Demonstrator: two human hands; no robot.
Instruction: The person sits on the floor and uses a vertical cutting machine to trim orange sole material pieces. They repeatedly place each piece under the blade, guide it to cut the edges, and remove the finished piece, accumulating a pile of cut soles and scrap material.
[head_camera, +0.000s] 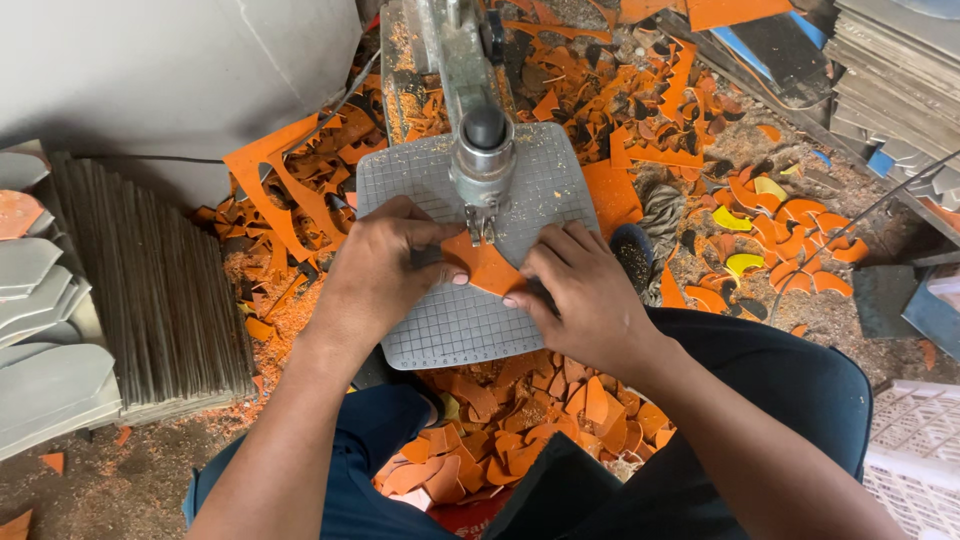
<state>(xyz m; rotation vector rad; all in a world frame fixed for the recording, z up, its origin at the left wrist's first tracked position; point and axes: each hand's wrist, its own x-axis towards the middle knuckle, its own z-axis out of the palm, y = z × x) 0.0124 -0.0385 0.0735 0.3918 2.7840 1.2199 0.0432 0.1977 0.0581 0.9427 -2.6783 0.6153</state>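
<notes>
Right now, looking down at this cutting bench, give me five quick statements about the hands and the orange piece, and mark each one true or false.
1. Both hands press one orange piece flat on the gridded grey table. True.
2. The left hand is lifted clear of the table. False: its fingers rest on the piece and the table.
3. The piece sits right under the machine's metal head. True.
4. The right hand holds a pair of scissors. False: it holds no tool, only steadies the piece.
5. The offcuts heaped between the person's knees are blue. False: they are orange.
</notes>
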